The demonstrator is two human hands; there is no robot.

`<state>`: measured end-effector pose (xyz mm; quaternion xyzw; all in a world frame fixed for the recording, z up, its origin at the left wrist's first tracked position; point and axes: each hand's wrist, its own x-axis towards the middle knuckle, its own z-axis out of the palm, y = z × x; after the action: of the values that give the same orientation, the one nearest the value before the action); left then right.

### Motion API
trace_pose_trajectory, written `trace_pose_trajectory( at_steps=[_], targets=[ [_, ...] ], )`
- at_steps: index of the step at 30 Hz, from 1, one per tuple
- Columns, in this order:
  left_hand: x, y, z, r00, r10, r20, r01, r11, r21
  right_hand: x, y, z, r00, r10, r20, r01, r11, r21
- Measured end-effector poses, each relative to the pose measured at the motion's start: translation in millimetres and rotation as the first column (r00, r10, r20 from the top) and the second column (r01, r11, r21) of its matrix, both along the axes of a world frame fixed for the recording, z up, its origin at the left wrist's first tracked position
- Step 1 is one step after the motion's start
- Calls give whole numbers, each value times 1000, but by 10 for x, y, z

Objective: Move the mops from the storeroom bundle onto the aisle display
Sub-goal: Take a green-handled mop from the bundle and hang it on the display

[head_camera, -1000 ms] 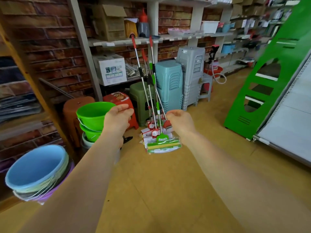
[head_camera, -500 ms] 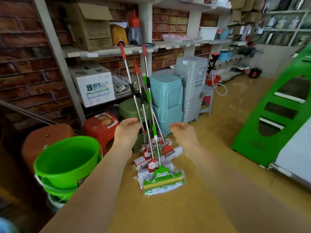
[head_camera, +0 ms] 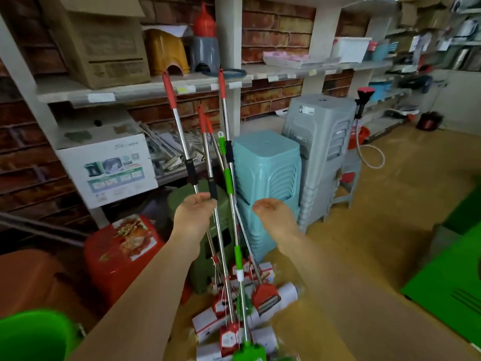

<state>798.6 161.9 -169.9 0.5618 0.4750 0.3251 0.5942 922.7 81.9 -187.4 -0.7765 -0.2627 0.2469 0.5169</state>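
A bundle of several mops (head_camera: pixel 229 230) leans against the shelving, steel poles with red, green and black grips, packaged sponge heads (head_camera: pixel 239 316) on the floor. My left hand (head_camera: pixel 194 217) reaches out just left of the poles, fingers loosely extended, fingertips beside a black grip without holding it. My right hand (head_camera: pixel 273 217) is stretched out to the right of the poles, fingers relaxed, a short gap away from them. Both hands hold nothing.
Behind the mops stand stacked stools: dark green (head_camera: pixel 187 201), teal (head_camera: pixel 268 178) and grey (head_camera: pixel 320 152). A red stool (head_camera: pixel 122 251), a brown stool (head_camera: pixel 28 277) and a green bucket (head_camera: pixel 31 337) sit at left. Shelves (head_camera: pixel 145 89) hold boxes. A green panel (head_camera: pixel 450 287) stands at right.
I have come closer to the mop bundle and the view has tilted up. Both hands have risen along the poles and now flank them at mid height.
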Motion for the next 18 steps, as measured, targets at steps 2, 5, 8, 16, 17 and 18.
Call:
trace_pose_trajectory(
  at_steps=[2,5,8,16,17,18],
  targets=[
    [208,296,-23,1000,-3,-10,3,1000,-4,230,287,-35,1000,9,-5,-9,1000,-25],
    [569,880,-141,999,-3,-36,2,1000,-15,548,830,-194,1000,20,-24,-22,997,-73],
    [931,1467,-283,997,-49,-52,49,999,-8,773,1329,-358,999,9,-30,-12,993,-114],
    [1750,2894,-694,977,-201,-74,197,979,-54,1367,2677,-890,991,-117,-67,102,975,-197],
    [1828,3030,-751,974,-212,-80,208,976,-59,1446,2819,-971,989,-126,-73,108,972,-211],
    [1907,3154,-808,972,-220,-81,216,974,-62,1530,2952,-1050,989,-129,-77,110,970,-217]
  ],
)
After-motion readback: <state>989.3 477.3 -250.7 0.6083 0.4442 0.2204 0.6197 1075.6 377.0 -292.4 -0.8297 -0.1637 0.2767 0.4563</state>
